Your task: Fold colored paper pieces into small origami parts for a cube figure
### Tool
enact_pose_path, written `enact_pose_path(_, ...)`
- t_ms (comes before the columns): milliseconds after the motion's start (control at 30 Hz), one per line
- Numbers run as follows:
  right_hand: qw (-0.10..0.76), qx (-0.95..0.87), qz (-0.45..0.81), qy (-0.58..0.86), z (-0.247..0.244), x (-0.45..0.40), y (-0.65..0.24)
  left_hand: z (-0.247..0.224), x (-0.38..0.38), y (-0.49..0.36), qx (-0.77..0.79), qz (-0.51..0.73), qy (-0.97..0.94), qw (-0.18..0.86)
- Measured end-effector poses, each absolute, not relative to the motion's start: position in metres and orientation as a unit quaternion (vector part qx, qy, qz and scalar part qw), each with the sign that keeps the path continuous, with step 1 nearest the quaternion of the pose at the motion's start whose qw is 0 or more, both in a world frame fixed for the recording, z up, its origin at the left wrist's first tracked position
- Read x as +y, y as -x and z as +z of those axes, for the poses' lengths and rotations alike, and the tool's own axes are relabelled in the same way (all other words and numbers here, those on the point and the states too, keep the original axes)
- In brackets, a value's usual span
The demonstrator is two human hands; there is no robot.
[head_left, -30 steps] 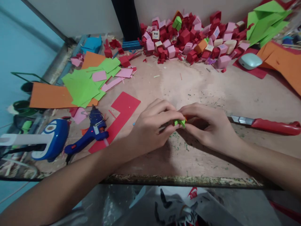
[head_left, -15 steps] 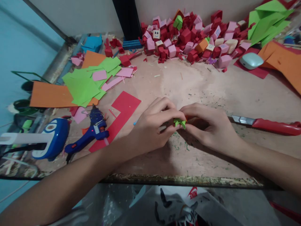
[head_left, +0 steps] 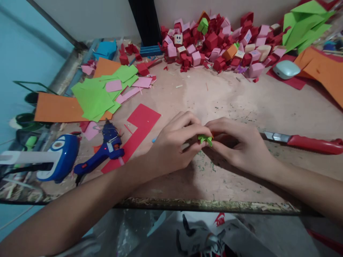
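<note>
Over the front middle of the wooden table point(head_left: 235, 178), my left hand point(head_left: 178, 141) and my right hand point(head_left: 238, 141) meet at the fingertips. Between them they pinch a small green foam piece point(head_left: 204, 140) with a leafy, cut edge. A bit of orange shows beside the green, mostly covered by my fingers. Both hands are closed on this small piece. To the right of my right hand lies a cutter knife point(head_left: 302, 141) with a red handle, its blade pointing left. A red foam sheet point(head_left: 142, 121) lies left of my left hand.
At the left are a blue hot glue gun point(head_left: 103, 153), a blue-and-white device point(head_left: 60, 157), and green foam sheets point(head_left: 93, 96) over orange ones. A heap of small red and pink cubes point(head_left: 211, 43) lines the back. A pale rounded case point(head_left: 286, 69) sits back right.
The green piece has turned very slightly between my fingertips. Both hands stay almost in the same place, and nothing else has visibly moved.
</note>
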State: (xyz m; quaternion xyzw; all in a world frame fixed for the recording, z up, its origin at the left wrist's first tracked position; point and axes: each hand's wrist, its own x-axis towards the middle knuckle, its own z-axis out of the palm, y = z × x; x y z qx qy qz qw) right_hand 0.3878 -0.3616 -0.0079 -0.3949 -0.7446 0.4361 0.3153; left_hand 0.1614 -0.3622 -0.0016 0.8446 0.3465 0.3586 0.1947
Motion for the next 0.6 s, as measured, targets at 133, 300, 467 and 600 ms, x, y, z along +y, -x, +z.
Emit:
enact_pose_path(133,0.326,-0.744,0.428,0.397,-0.0083,-0.3620,-0.3879,-0.0034,-0.3615,-0.1618,0.334,0.381,-0.842,0.186)
enact_pose_path(300,0.333,-0.746,0.420,0.396,-0.0087,-0.3614,-0.3882,-0.0071,-0.3593,-0.1616,0.330,0.403,-0.834,0.182)
enact_pose_path(467,0.347,-0.729,0.441,0.392,-0.0071,-0.3593,-0.3889,-0.0083,-0.3594,-0.1624,0.347,0.414,-0.822,0.180)
enact_pose_path(600,0.360,-0.697,0.498,0.369,-0.0084,-0.3561,-0.3921,-0.0065,-0.3603,-0.1632,0.356,0.424,-0.808,0.203)
